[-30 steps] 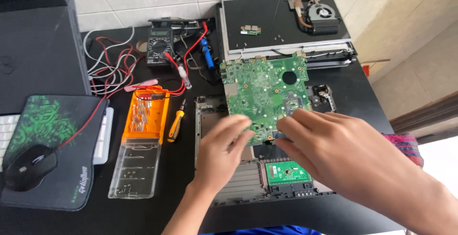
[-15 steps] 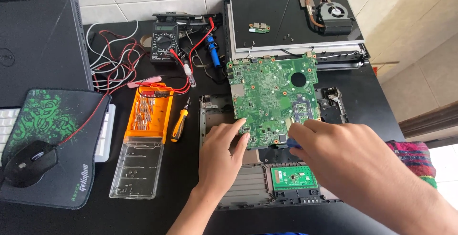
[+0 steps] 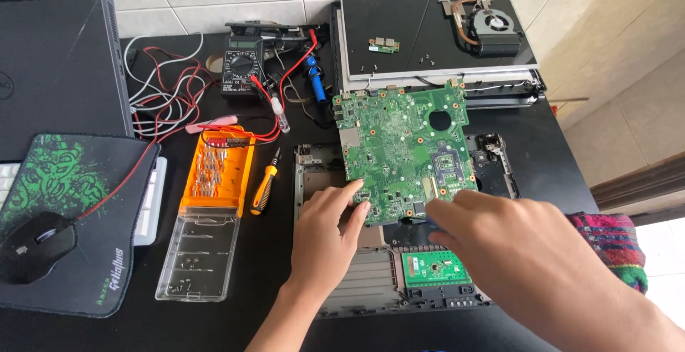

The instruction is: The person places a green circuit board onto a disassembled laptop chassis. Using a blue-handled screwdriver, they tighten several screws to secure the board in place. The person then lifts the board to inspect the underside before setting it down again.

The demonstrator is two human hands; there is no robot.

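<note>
A green circuit board [image 3: 403, 148] sits just above the middle of the frame, tilted, its lower edge lifted over an opened grey laptop base [image 3: 371, 280] on a black bench [image 3: 556, 159]. The left hand [image 3: 325, 234] comes up from the bottom centre, its fingers [image 3: 354, 213] curled loosely and touching the board's lower left edge. The right hand [image 3: 514, 241] reaches in from the lower right, its fingers [image 3: 441, 218] bunched at the board's lower right edge; whether they pinch the board or something small cannot be told. A small green touchpad board [image 3: 435, 268] lies in the laptop base just below the right hand.

Left of the laptop base lies a screwdriver [image 3: 265, 188] with an orange and black handle, and beside it an orange bit holder [image 3: 217, 170] with its clear lid [image 3: 196, 255] open. Above the circuit board, at the upper centre and right, a dark laptop lid panel [image 3: 421, 56] carries a cooling fan with a copper pipe [image 3: 489, 23] and a tiny green board [image 3: 384, 45]. At the upper centre left is a black multimeter [image 3: 242, 66] with red and white leads [image 3: 168, 88] tangled beside it. A black and green mouse pad [image 3: 68, 202] with a black mouse [image 3: 36, 241] fills the lower left. A colourful woven cloth [image 3: 617, 241] shows at the right edge.
</note>
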